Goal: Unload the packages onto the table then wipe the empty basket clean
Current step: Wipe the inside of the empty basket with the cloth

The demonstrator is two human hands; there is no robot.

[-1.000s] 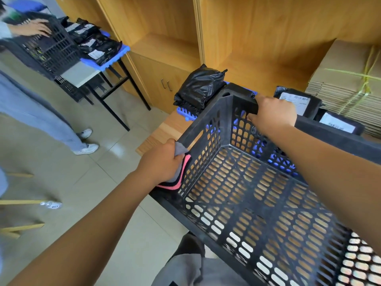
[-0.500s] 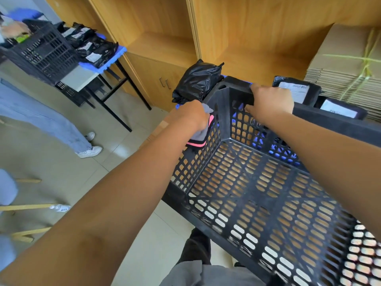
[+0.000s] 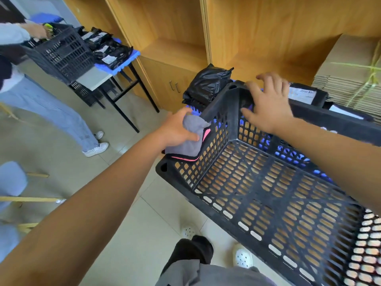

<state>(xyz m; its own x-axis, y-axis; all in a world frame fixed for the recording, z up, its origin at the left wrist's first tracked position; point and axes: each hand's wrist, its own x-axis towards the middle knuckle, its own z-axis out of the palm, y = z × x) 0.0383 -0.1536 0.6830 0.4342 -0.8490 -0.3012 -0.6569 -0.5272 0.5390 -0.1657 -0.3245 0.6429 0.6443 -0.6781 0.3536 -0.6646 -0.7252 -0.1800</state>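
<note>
1. Since half a second ago the right hand [image 3: 268, 102] has let go of the rim and now has its fingers spread, lying on or just above the far corner; the left hand [image 3: 177, 131] has slid back down the outside of the side wall with the cloth [image 3: 188, 139].
2. At far left another person [image 3: 41, 104] in pale jeans stands at a second bench [image 3: 97, 78] carrying a second black crate [image 3: 59, 52] and several black parcels [image 3: 109, 52] on a blue mat; a wooden cabinet [image 3: 165, 48] stands behind it.
3. Left of centre the left hand grips the bunched grey cloth, pink-edged, and presses it against the outer face of the basket's left wall, just under the rim.
4. At centre the black perforated basket [image 3: 268, 195] sits tilted toward the camera, nothing in it; wood shows through its holes.
5. Just behind its far-left corner a black bagged package [image 3: 208, 85] lies on the blue mat [image 3: 193, 109] of the near bench.
6. Further right, behind the far rim, a labelled package [image 3: 305, 94] lies flat, with what may be another one beside it, mostly hidden.
7. At far right stands a stack of flat cardboard [image 3: 350, 69] tied with yellow-green string.
</note>
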